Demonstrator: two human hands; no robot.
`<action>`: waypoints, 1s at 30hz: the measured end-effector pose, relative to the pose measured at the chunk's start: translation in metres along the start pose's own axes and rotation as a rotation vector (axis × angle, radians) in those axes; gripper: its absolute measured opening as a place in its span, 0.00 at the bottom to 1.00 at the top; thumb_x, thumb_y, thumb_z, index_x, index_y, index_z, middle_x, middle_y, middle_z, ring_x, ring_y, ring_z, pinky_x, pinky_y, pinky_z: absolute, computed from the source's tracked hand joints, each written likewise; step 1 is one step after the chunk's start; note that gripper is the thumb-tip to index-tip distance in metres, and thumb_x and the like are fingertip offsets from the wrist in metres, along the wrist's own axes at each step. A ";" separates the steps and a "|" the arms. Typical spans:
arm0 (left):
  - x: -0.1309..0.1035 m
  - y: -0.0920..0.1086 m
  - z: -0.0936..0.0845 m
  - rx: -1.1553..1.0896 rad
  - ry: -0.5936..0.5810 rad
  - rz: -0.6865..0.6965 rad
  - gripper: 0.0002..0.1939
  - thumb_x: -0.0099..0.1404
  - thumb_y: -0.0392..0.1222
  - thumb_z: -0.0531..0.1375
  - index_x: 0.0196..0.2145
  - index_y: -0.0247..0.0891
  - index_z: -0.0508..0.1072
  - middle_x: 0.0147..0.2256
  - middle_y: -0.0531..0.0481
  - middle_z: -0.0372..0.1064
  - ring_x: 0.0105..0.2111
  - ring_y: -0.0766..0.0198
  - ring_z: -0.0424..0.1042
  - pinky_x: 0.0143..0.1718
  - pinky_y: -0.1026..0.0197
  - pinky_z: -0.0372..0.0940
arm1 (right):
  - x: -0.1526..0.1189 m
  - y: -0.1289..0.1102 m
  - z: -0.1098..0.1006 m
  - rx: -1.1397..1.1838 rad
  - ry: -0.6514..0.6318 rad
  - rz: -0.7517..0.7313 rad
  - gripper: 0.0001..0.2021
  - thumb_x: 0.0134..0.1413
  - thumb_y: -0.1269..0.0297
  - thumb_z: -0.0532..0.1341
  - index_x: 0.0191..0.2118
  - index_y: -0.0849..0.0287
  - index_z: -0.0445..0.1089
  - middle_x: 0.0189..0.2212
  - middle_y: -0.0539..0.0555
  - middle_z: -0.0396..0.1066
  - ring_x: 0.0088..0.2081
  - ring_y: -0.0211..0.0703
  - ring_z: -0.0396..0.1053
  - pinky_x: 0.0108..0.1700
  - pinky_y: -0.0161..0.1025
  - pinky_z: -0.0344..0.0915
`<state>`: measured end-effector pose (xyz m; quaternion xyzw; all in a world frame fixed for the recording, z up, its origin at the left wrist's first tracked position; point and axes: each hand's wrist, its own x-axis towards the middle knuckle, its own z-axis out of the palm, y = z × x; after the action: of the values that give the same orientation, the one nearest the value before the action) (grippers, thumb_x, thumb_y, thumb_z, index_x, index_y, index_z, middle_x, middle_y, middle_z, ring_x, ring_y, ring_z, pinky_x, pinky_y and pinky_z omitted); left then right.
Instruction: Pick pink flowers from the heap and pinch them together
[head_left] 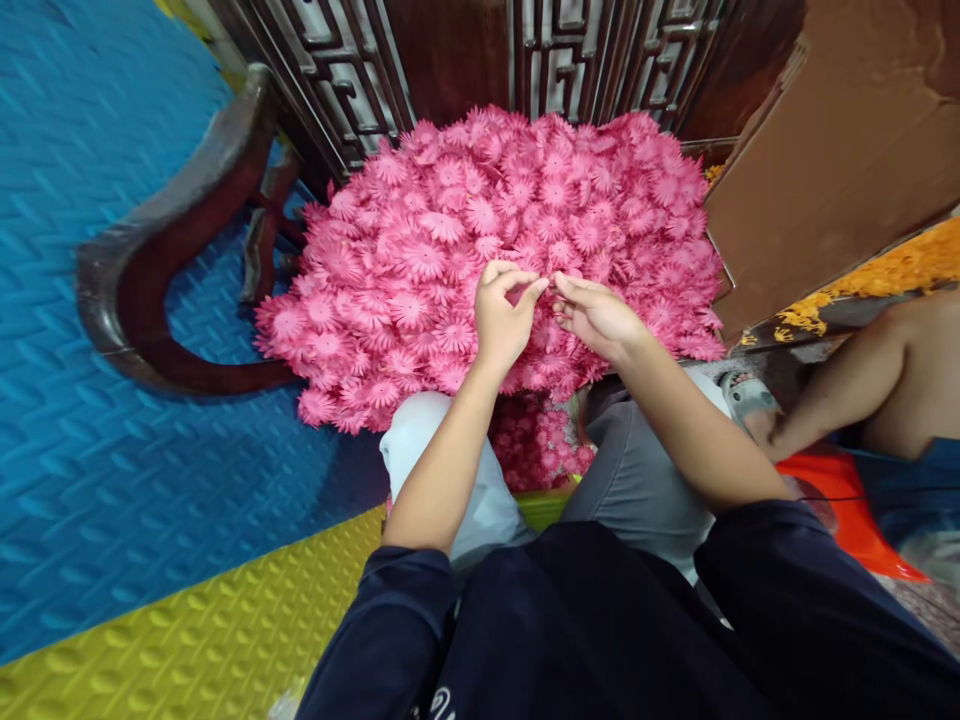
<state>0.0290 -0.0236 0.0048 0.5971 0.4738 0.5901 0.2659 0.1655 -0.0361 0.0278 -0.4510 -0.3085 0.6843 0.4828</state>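
Observation:
A wide heap of pink artificial flowers (pixel 420 255) lies in front of me, its petals thin and pointed. Over the middle of the heap, my left hand (pixel 506 312) is closed in a pinch, thumb against forefinger. Close to its right, my right hand (pixel 596 312) also pinches, its fingertips nearly meeting those of the left. Whatever is between the fingertips is too small to make out. Darker pink flowers (pixel 529 440) show lower down, between my knees.
A dark curved wooden chair arm (pixel 161 250) stands at the left on blue textured matting (pixel 67 400). Carved dark wood panels (pixel 457 60) rise behind the heap. Brown cardboard (pixel 832 170) leans at the right, beside orange flowers (pixel 885 270). Another person's leg (pixel 855 380) is at the right.

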 end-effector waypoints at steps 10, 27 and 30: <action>-0.001 0.006 -0.002 -0.019 -0.053 0.001 0.04 0.62 0.42 0.64 0.30 0.41 0.78 0.36 0.48 0.70 0.40 0.62 0.71 0.44 0.60 0.67 | 0.001 -0.004 0.000 0.062 0.000 -0.015 0.08 0.53 0.62 0.67 0.30 0.55 0.68 0.26 0.45 0.70 0.27 0.32 0.66 0.34 0.33 0.66; 0.023 -0.015 -0.034 0.151 0.334 -0.035 0.16 0.65 0.57 0.58 0.38 0.42 0.73 0.42 0.47 0.66 0.45 0.60 0.67 0.51 0.57 0.63 | 0.005 -0.009 -0.003 0.034 0.291 -0.091 0.08 0.60 0.68 0.60 0.28 0.57 0.66 0.23 0.44 0.68 0.23 0.29 0.66 0.27 0.28 0.63; 0.019 -0.006 -0.033 0.155 0.129 -0.004 0.11 0.61 0.51 0.64 0.37 0.42 0.76 0.39 0.49 0.71 0.40 0.61 0.69 0.47 0.59 0.64 | 0.004 -0.003 -0.001 -0.019 0.211 -0.097 0.05 0.55 0.67 0.64 0.29 0.57 0.69 0.24 0.44 0.70 0.25 0.29 0.67 0.29 0.28 0.64</action>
<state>-0.0070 -0.0121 0.0138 0.5758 0.5352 0.5885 0.1889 0.1669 -0.0314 0.0291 -0.5096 -0.2840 0.6061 0.5406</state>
